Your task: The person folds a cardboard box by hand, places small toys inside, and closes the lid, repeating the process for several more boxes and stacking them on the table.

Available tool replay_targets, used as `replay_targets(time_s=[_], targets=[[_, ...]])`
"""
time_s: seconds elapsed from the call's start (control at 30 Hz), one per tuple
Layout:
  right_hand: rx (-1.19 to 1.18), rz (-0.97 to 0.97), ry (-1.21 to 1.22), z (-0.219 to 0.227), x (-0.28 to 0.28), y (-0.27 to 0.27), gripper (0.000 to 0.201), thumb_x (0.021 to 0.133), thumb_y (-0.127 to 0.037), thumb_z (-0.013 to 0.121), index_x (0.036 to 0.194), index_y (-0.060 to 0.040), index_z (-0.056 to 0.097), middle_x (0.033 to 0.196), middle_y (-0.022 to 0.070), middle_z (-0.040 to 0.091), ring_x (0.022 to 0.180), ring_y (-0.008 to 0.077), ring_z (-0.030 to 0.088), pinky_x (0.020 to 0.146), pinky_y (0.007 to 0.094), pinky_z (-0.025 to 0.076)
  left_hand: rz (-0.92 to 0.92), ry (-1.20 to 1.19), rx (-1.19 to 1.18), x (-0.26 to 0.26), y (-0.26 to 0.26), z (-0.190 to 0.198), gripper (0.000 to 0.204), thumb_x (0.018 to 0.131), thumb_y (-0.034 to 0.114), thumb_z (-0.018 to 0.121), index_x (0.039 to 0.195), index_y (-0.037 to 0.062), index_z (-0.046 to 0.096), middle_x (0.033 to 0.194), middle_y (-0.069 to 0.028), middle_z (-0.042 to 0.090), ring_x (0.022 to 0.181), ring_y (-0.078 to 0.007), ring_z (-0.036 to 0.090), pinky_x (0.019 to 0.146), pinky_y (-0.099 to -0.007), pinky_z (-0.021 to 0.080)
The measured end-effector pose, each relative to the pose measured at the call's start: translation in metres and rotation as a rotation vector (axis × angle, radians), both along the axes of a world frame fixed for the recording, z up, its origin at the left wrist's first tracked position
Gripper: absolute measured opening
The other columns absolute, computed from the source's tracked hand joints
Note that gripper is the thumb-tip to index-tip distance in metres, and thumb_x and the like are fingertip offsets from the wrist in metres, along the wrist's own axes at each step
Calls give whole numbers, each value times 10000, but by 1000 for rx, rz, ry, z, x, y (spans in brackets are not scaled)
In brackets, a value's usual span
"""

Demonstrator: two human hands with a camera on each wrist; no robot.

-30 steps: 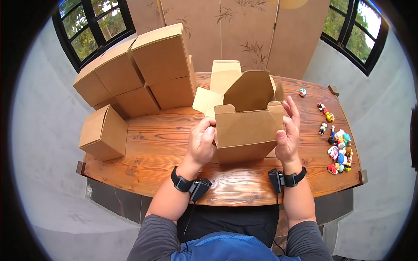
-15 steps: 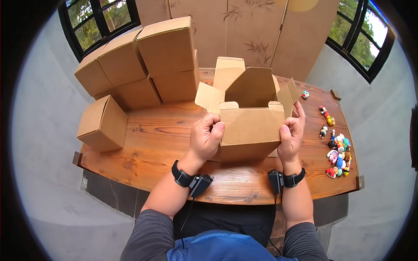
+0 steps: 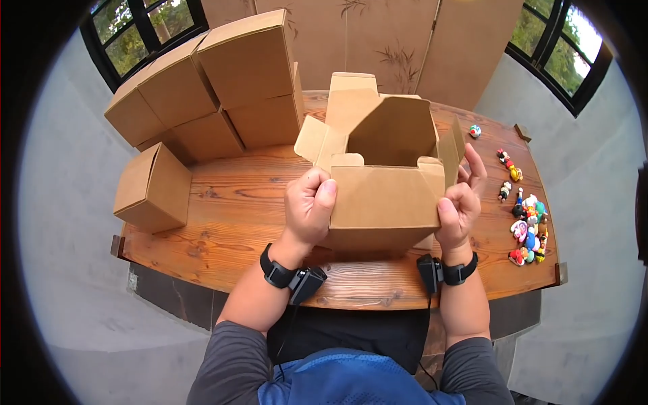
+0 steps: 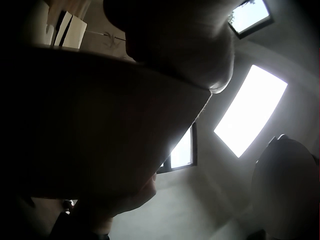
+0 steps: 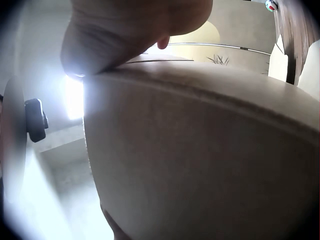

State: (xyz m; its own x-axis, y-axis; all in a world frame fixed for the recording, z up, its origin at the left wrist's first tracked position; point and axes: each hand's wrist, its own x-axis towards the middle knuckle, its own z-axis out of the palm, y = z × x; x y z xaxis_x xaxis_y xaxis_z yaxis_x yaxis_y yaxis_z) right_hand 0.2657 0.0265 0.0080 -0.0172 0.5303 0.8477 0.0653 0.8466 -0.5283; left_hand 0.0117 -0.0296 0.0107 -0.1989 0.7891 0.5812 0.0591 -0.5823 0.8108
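An open cardboard box (image 3: 386, 199) is held between my two hands near the front of the table, its mouth facing up and its flaps standing out. My left hand (image 3: 309, 202) grips the near left corner, thumb on the front panel. At the near right corner, my right hand (image 3: 460, 209) pinches the box with its thumb on the front, while other fingers extend behind the right flap (image 3: 451, 152). In the left wrist view the box wall (image 4: 100, 125) is dark beneath my left hand (image 4: 185, 45). The right wrist view shows the box (image 5: 200, 155) below my right hand (image 5: 135, 30).
Several closed cardboard boxes (image 3: 246, 64) are stacked at the back left of the wooden table (image 3: 229, 216). A single closed box (image 3: 154, 192) stands in front of them. Small colourful toy figures (image 3: 530, 233) lie along the right side, with a small ball (image 3: 475, 131) farther back.
The right flap has swung outward to the right, and my right fingers have shifted behind it. The box has come slightly closer to me, with both hands staying at its near corners.
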Motion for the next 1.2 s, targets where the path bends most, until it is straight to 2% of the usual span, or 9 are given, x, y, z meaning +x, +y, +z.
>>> replay_targets(time_s=[0.17, 0.37, 0.67, 0.8, 0.87, 0.93, 1.0, 1.1, 1.2], targets=[[-50, 78, 72, -3, -3, 2, 250, 818, -228, 638, 657, -89, 507, 1526, 179, 349, 1252, 286, 480, 1082, 422, 355, 77, 109, 40, 3, 0, 3, 257, 944, 169, 571, 732, 30, 530, 587, -10, 487, 556, -83, 438, 523, -271, 372], [-46, 89, 81, -4, -4, 1, 263, 815, -238, 637, 654, -88, 493, 1522, 177, 355, 1238, 270, 471, 1080, 416, 351, 93, 125, 22, 2, 1, 4, 264, 950, 177, 569, 733, 32, 534, 584, -12, 481, 557, -88, 439, 523, -277, 372], [-49, 23, 76, 2, -4, -8, 251, 823, -221, 606, 667, -62, 490, 1505, 188, 370, 1215, 290, 481, 1068, 420, 369, 57, 217, -29, -5, 3, 20, 270, 952, 175, 577, 739, 16, 533, 575, -39, 480, 543, -113, 436, 518, -296, 377], [-71, 30, -130, 17, 13, -18, 129, 754, -117, 622, 680, -44, 545, 1476, 216, 401, 1241, 336, 477, 1045, 438, 402, 65, 402, -132, -13, -13, 39, 289, 948, 179, 606, 730, 1, 542, 563, -84, 477, 530, -128, 431, 505, -312, 378], [44, 32, -313, 28, 15, -22, 124, 742, -105, 639, 668, -48, 557, 1441, 223, 445, 1265, 364, 471, 1033, 445, 416, 64, 444, -177, -15, -22, 47, 295, 948, 180, 613, 727, -2, 546, 561, -96, 476, 526, -133, 432, 502, -317, 379], [63, 33, -371, 42, 20, -28, 114, 739, -110, 671, 680, -56, 590, 1416, 210, 480, 1291, 384, 459, 1023, 448, 433, 60, 459, -227, -18, -31, 52, 311, 957, 194, 614, 727, -5, 545, 558, -107, 482, 517, -145, 439, 502, -324, 382], [99, 44, -562, 53, 24, -30, 104, 742, -116, 701, 704, -66, 619, 1424, 188, 483, 1295, 385, 455, 1020, 453, 442, 60, 485, -233, -21, -37, 53, 319, 970, 203, 607, 736, -2, 538, 579, -119, 498, 525, -173, 452, 516, -332, 391], [123, 38, -684, 69, 33, -31, 113, 775, -132, 725, 742, -69, 637, 1436, 188, 476, 1311, 405, 454, 1063, 477, 424, 64, 503, -239, -21, -40, 49, 324, 993, 218, 589, 762, 1, 524, 634, -144, 513, 566, -233, 471, 556, -336, 411], [143, 17, -748, 70, 34, -33, 120, 798, -136, 722, 769, -63, 631, 1449, 197, 463, 1335, 419, 443, 1091, 485, 408, 86, 449, -245, -16, -41, 45, 322, 988, 221, 606, 765, -2, 541, 618, -126, 525, 562, -192, 480, 551, -323, 412]])
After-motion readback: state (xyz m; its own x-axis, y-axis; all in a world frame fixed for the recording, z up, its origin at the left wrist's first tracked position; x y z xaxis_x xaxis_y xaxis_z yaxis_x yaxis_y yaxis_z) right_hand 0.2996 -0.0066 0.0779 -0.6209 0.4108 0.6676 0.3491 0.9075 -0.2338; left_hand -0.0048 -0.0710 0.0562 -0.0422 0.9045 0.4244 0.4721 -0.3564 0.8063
